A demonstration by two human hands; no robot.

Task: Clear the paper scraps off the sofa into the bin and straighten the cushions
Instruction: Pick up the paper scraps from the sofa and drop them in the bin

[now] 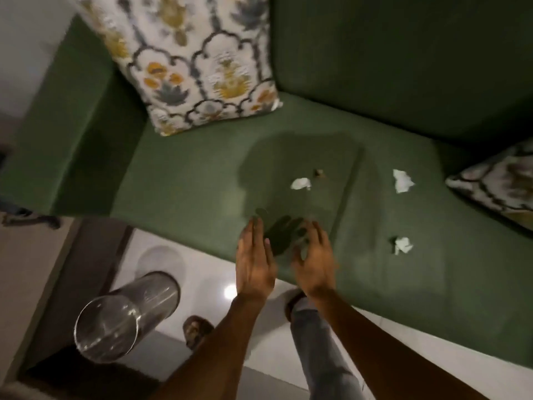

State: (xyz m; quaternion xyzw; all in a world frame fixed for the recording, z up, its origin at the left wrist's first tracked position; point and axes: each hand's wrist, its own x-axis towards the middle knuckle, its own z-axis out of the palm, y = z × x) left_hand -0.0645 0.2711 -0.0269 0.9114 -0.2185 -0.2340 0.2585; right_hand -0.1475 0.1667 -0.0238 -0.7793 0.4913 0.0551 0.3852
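Three crumpled white paper scraps lie on the green sofa (187, 180) seat: one in the middle (301, 183), one further right (403, 181), one nearer the front edge (403, 245). A tiny brown scrap (318, 173) sits beside the middle one. My left hand (255, 262) and my right hand (314, 259) hover side by side over the seat's front edge, fingers spread, holding nothing. A floral cushion (196, 62) leans in the left corner. Another floral cushion (496, 189) lies flat at the right edge. A metal bin (127, 316) stands on the floor to the left.
The sofa's left armrest (72, 116) rises beside the bin. White tiled floor (259, 342) runs along the sofa front, with my sandalled feet (196, 330) and a jeans leg (320, 350) on it. A dark mat (86, 379) lies under the bin.
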